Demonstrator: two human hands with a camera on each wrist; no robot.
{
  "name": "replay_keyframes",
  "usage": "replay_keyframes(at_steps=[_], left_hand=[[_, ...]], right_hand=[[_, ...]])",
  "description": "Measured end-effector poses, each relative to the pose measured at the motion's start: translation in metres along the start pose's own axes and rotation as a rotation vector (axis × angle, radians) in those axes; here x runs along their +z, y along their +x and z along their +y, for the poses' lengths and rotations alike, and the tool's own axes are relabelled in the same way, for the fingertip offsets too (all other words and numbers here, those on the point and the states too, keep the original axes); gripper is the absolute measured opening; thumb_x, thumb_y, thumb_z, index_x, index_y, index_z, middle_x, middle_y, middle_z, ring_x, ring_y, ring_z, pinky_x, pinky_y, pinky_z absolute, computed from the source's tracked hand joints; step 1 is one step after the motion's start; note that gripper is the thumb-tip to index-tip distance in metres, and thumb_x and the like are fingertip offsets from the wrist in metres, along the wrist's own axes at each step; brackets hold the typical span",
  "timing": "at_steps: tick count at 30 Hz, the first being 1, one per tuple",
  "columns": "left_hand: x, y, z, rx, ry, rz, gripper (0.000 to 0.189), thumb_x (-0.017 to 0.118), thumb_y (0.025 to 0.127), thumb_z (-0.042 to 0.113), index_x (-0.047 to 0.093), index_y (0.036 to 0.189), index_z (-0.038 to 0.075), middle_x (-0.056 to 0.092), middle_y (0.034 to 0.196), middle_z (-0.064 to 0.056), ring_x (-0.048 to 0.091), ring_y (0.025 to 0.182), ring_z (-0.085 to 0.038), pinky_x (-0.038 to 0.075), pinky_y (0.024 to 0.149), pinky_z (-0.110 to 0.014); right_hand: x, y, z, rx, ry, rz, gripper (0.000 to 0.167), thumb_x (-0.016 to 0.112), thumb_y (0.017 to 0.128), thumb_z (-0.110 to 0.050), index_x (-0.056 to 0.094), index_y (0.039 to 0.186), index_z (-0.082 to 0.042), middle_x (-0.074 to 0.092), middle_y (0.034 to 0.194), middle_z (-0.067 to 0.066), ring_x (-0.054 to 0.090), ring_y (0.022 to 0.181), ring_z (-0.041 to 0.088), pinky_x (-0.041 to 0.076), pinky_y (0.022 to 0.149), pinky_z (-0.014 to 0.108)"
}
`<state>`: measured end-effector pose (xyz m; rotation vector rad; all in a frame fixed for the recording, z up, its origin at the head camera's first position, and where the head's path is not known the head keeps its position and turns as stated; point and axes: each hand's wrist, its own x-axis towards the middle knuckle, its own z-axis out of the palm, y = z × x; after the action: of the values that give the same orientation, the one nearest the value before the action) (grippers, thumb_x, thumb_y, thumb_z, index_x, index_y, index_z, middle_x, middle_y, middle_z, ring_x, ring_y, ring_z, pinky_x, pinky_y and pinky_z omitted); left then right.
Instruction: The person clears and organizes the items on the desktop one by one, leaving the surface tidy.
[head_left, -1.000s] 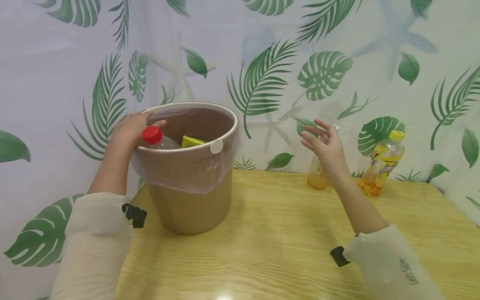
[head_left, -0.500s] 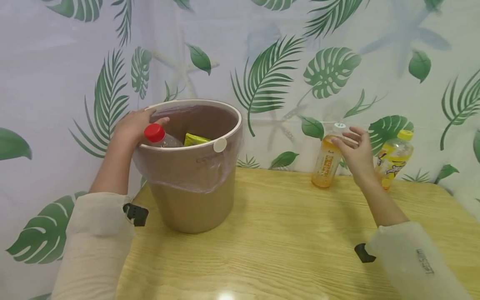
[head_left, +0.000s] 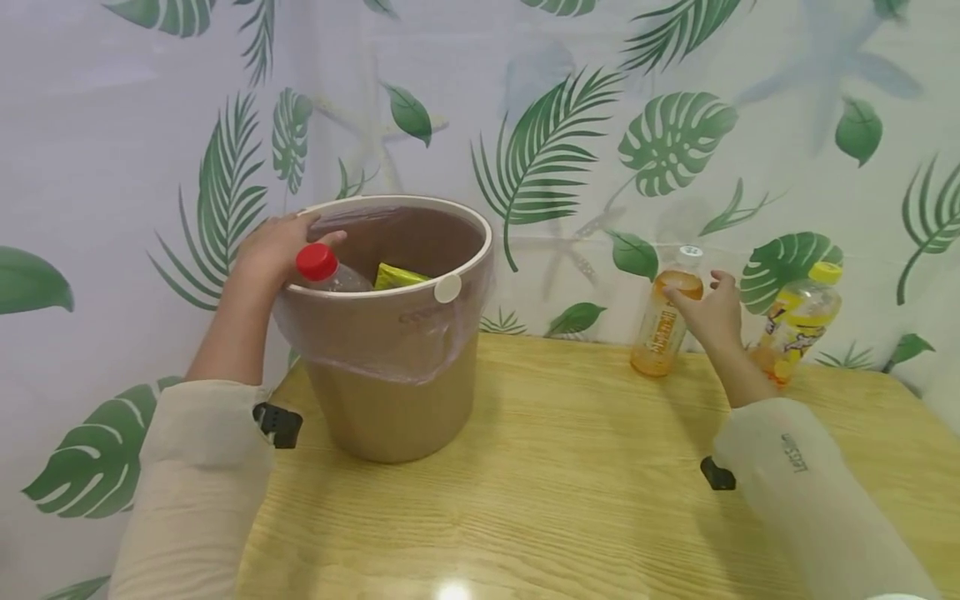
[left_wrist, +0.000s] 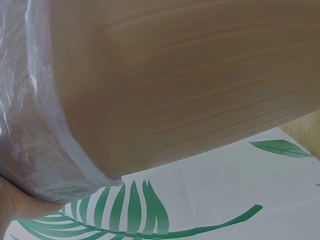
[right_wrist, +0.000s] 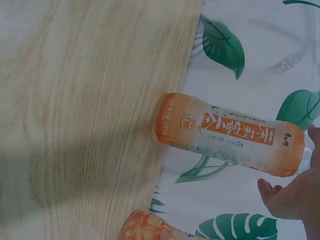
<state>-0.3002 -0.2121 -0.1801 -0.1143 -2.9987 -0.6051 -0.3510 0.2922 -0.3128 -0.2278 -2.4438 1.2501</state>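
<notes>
My left hand (head_left: 273, 248) grips the rim of a brown trash bin (head_left: 390, 408) lined with a thin clear bag. In the left wrist view, part of that hand (left_wrist: 22, 205) shows beside the bag's folds. Inside the bin, a clear bottle with a red cap (head_left: 317, 262) leans near my hand, next to a yellow-green wrapper (head_left: 399, 276). My right hand (head_left: 712, 315) is beside the upper part of an orange-labelled drink bottle (head_left: 660, 329), thumb and fingers spread. The right wrist view shows the bottle (right_wrist: 230, 134) still standing on the table, with the fingers around its cap end.
A second bottle with a yellow cap (head_left: 802, 321) and orange contents stands right of my right hand. Both bottles are near the back edge of the wooden table (head_left: 555, 467). A leaf-patterned curtain (head_left: 540, 50) hangs close behind.
My right hand moved right, away from in front of the orange-labelled bottle, then came in close to its upper right side. My left hand stays on the bin's rim.
</notes>
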Motion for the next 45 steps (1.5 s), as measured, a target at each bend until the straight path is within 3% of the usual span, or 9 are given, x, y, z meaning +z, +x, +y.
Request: replay_keyframes(at_steps=[7,16,24,33,45], left_hand=[[0.002,-0.001,0.000,-0.005,-0.003,0.001,0.071,0.047,0.090,0.048,0.025,0.144,0.008,0.034,0.135,-0.029,0.031,0.121,-0.047,0.034,0.091,-0.062],[-0.001,0.000,0.001,-0.002,0.011,0.007,0.068,0.046,0.091,0.045,0.026,0.144,0.007,0.035,0.133,-0.030,0.031,0.121,-0.047,0.033,0.091,-0.062],[0.000,-0.001,0.004,-0.010,0.009,0.000,0.070,0.046,0.091,0.048,0.026,0.144,0.007,0.033,0.134,-0.030,0.030,0.121,-0.047,0.033,0.092,-0.062],[-0.001,-0.001,0.003,-0.006,0.020,0.004,0.070,0.045,0.091,0.049,0.026,0.143,0.006,0.035,0.132,-0.031,0.032,0.119,-0.049,0.035,0.090,-0.061],[0.001,-0.004,0.003,0.011,0.011,0.009,0.070,0.044,0.091,0.049,0.027,0.143,0.006,0.036,0.130,-0.031,0.033,0.117,-0.049,0.036,0.089,-0.062]], right_hand=[[0.005,0.010,0.003,0.014,-0.095,-0.057,0.093,0.059,0.086,-0.045,0.006,0.143,0.006,0.020,0.138,0.037,0.030,0.121,0.051,0.032,0.096,0.056],[0.005,0.011,0.004,0.007,-0.139,-0.052,0.083,0.057,0.088,-0.040,0.014,0.141,0.008,0.031,0.133,0.037,0.037,0.117,0.049,0.036,0.094,0.054],[-0.002,0.003,0.004,0.017,-0.120,-0.073,0.086,0.056,0.088,-0.044,0.012,0.142,0.007,0.028,0.135,0.036,0.035,0.118,0.050,0.035,0.094,0.054],[-0.008,-0.005,-0.008,-0.043,-0.045,-0.102,0.088,0.058,0.087,-0.044,0.010,0.143,0.004,0.020,0.141,0.034,0.033,0.120,0.050,0.039,0.091,0.053],[-0.015,-0.024,-0.027,-0.114,-0.026,-0.125,0.087,0.059,0.086,-0.046,0.014,0.143,0.001,0.025,0.140,0.032,0.035,0.120,0.047,0.040,0.089,0.052]])
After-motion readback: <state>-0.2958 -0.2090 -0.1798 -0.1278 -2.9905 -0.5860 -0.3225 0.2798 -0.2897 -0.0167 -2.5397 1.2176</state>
